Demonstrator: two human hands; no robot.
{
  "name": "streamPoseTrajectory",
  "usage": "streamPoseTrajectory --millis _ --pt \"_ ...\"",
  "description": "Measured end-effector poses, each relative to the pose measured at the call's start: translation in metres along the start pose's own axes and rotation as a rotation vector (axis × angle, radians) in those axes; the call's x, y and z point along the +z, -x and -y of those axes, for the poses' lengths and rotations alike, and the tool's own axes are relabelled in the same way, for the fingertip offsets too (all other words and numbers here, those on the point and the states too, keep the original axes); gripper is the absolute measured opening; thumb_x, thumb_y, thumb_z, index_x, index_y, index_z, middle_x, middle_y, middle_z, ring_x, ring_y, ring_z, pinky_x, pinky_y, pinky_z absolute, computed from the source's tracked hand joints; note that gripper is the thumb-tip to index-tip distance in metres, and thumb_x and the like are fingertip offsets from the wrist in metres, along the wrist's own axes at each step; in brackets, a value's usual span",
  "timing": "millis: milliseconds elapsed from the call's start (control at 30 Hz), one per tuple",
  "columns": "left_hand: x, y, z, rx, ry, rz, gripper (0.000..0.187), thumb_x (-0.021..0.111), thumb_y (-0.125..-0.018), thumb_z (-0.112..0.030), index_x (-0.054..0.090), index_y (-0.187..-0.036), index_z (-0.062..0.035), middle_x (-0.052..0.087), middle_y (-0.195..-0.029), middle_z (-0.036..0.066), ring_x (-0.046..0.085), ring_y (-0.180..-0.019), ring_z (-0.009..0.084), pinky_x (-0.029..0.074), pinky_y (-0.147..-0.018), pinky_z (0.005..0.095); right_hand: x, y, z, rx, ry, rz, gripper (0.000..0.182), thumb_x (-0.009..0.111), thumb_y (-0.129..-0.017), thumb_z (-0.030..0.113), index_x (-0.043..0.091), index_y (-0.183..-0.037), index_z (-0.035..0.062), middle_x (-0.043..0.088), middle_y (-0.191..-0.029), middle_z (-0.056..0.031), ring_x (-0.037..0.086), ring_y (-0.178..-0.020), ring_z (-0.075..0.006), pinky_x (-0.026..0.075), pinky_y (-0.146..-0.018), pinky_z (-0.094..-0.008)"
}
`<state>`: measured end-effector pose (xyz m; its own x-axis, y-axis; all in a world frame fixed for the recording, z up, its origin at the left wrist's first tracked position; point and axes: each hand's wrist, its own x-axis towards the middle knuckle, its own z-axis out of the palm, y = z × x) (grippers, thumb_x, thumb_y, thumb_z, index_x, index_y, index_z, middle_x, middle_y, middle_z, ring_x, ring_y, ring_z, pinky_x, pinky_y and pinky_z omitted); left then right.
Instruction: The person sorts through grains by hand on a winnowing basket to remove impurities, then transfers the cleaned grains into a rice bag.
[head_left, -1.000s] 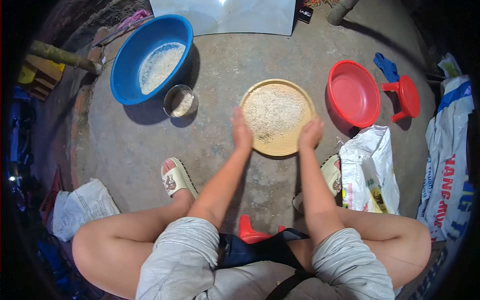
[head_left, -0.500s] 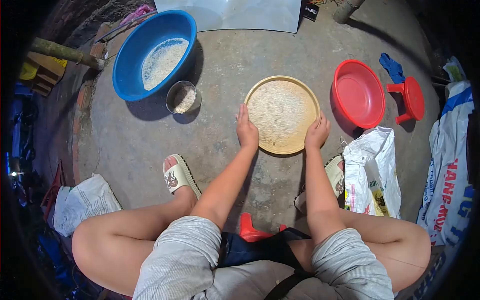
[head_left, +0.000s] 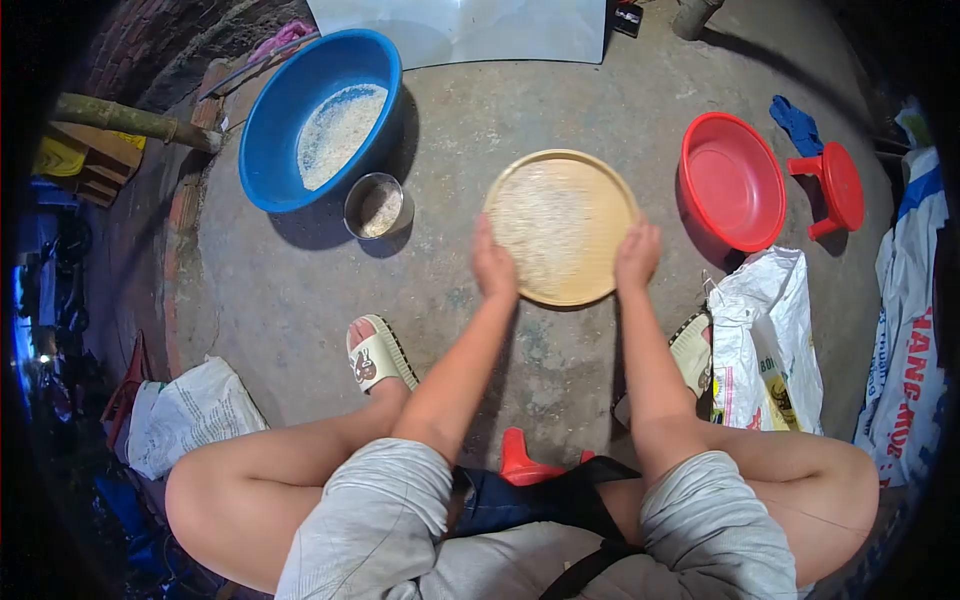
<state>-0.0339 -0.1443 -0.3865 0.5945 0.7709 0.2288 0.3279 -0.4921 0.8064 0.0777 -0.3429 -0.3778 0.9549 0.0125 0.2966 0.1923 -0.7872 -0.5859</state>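
Observation:
A round, shallow, tan winnowing tray (head_left: 600, 272) is held out over the concrete floor between my knees. My left hand (head_left: 494, 262) grips its left rim and my right hand (head_left: 637, 257) grips its right rim. Pale grains of rice (head_left: 545, 225) lie across the tray, heaped toward its left half and streaked by motion. The fingers under the rim are hidden. To the left of the tray stands a metal cup (head_left: 379, 207) with some grain in it, beside a big blue basin (head_left: 262, 150) that also holds rice.
At the right are a red basin (head_left: 732, 180), a red stool (head_left: 840, 190), a blue cloth (head_left: 795, 125) and a white sack (head_left: 765, 320). Another sack (head_left: 195, 415) lies near my left knee. A pale panel (head_left: 460, 30) stands at the back.
The rice has slid to the left side of the tray, baring its right side. Both hands keep hold of the rim. The surroundings have shifted slightly right in view.

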Motion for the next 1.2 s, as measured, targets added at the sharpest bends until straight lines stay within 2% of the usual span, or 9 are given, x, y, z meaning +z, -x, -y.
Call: streamPoseTrajectory --millis 200,267,333,433,567,667,833,967,1200 --pt "-0.001 -0.015 0.000 -0.112 0.061 -0.045 0.045 0.044 -0.078 0.008 0.057 -0.119 -0.0051 0.057 -0.120 0.016 0.056 -0.110 0.0265 0.041 -0.096 0.0326 0.006 0.020 0.007 0.038 0.036 -0.022 0.037 0.045 -0.084 0.008 0.051 -0.121 0.0027 0.051 -0.091 -0.0224 0.053 -0.083 -0.0384 0.043 -0.073 -0.0441" --pt "-0.046 -0.048 -0.010 -0.339 0.189 -0.017 0.042 0.045 -0.077 0.009 0.059 -0.115 -0.0035 0.059 -0.116 0.016 0.057 -0.106 0.0266 0.042 -0.095 0.0326 0.028 0.040 0.040 -0.021 -0.046 0.037 0.037 0.047 -0.085 0.011 0.050 -0.122 0.0031 0.051 -0.093 -0.0220 0.053 -0.085 -0.0385 0.044 -0.073 -0.0438" --pt "-0.062 -0.073 0.049 -0.083 -0.069 -0.112 0.042 0.045 -0.077 0.008 0.058 -0.116 -0.0034 0.060 -0.116 0.016 0.057 -0.107 0.0277 0.042 -0.094 0.0331 0.034 0.048 0.080 -0.017 -0.189 0.102 0.038 0.049 -0.085 0.014 0.050 -0.122 0.0040 0.052 -0.094 -0.0214 0.053 -0.085 -0.0383 0.044 -0.073 -0.0432" --pt "-0.072 -0.078 0.041 -0.056 -0.106 -0.045 0.041 0.046 -0.078 0.004 0.056 -0.118 0.0001 0.058 -0.117 0.018 0.054 -0.111 0.0301 0.038 -0.099 0.0343 0.031 0.038 0.078 -0.030 -0.120 0.180 0.038 0.050 -0.086 0.017 0.051 -0.121 0.0041 0.052 -0.095 -0.0206 0.053 -0.086 -0.0373 0.044 -0.074 -0.0433" --pt "-0.054 -0.057 0.012 0.251 -0.149 0.243 0.053 0.046 -0.086 -0.008 0.035 -0.137 -0.0055 0.032 -0.143 0.016 0.027 -0.134 0.0291 0.024 -0.109 0.0374 0.014 0.022 0.046 -0.129 -0.083 0.171 0.034 0.051 -0.087 0.018 0.053 -0.117 0.0047 0.052 -0.093 -0.0175 0.052 -0.086 -0.0348 0.043 -0.076 -0.0436" --pt "-0.039 -0.049 0.008 0.421 -0.232 0.434 0.055 0.045 -0.089 -0.017 0.029 -0.140 -0.0053 0.025 -0.146 0.016 0.023 -0.135 0.0308 0.021 -0.110 0.0410 0.014 0.025 0.042 -0.094 -0.158 0.188 0.031 0.052 -0.086 0.018 0.054 -0.114 0.0053 0.052 -0.092 -0.0162 0.052 -0.088 -0.0340 0.042 -0.078 -0.0426" --pt "-0.046 -0.060 0.010 0.417 -0.344 0.276 0.051 0.045 -0.090 -0.017 0.032 -0.138 -0.0039 0.027 -0.144 0.019 0.030 -0.131 0.0354 0.024 -0.108 0.0420 0.018 0.030 0.048 -0.058 -0.120 0.100 0.027 0.052 -0.086 0.018 0.055 -0.111 0.0051 0.052 -0.094 -0.0154 0.050 -0.092 -0.0334 0.040 -0.082 -0.0424" --pt "-0.066 -0.085 0.012 0.261 -0.342 0.216 0.042 0.053 -0.083 -0.012 0.049 -0.125 -0.0087 0.045 -0.128 0.017 0.046 -0.114 0.0353 0.037 -0.097 0.0405 0.015 0.029 0.047 -0.071 -0.134 0.138 0.027 0.051 -0.087 0.019 0.055 -0.110 0.0047 0.052 -0.094 -0.0153 0.050 -0.092 -0.0336 0.040 -0.081 -0.0428" --pt "-0.088 -0.071 -0.026 0.670 -0.224 0.852 0.036 0.060 -0.082 -0.021 0.055 -0.116 -0.0120 0.050 -0.120 0.013 0.046 -0.112 0.0335 0.038 -0.095 0.0408 0.018 0.031 0.050 -0.069 -0.082 0.081 0.028 0.050 -0.087 0.020 0.055 -0.110 0.0056 0.051 -0.094 -0.0151 0.049 -0.091 -0.0332 0.039 -0.081 -0.0429"
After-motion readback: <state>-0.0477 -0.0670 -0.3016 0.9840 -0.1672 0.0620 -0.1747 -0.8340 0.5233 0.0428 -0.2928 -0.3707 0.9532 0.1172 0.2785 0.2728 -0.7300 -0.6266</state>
